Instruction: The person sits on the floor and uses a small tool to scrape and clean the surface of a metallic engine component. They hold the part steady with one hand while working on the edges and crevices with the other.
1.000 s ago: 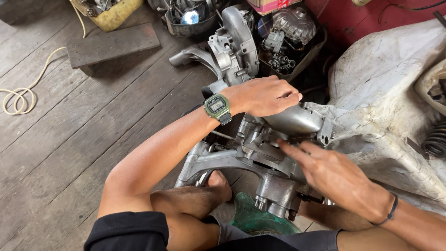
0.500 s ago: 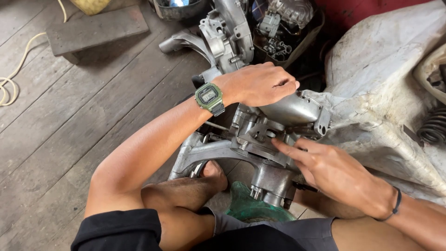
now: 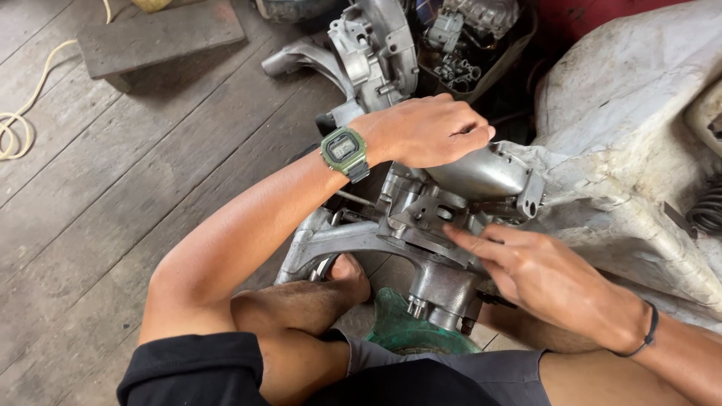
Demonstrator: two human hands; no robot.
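Fingers (image 3: 470,242) of the right hand (image 3: 556,282) reach out nearly straight, tips touching the flat machined face of the dull grey cast-aluminium engine casing (image 3: 421,248), spread narrowly and gripping nothing. In the head view, the only one, the left hand (image 3: 425,129) lies curled over the top of that casing, just above the smooth rounded silver cover (image 3: 481,171) bolted to it, palm down and fingers closed loosely against the metal, as if bracing it. A square green digital watch (image 3: 344,150) sits on the left wrist. Judged from this, the step in hand looks like steadying the casing while the right fingertips feel or seat a small part on its face; what follows would call for a firm brace and fine fingertip work, since the casting is heavy, ribbed and oily-looking. The casing rests on the worn grey plank floor (image 3: 113,203) between the person's knees, with a green rubber sandal (image 3: 410,331) just below it. Beyond the casing stands a second bare aluminium engine half (image 3: 376,45); to its right lies crumpled dirty white sheeting (image 3: 632,113); well to its left, a coil of pale cord (image 3: 15,131).
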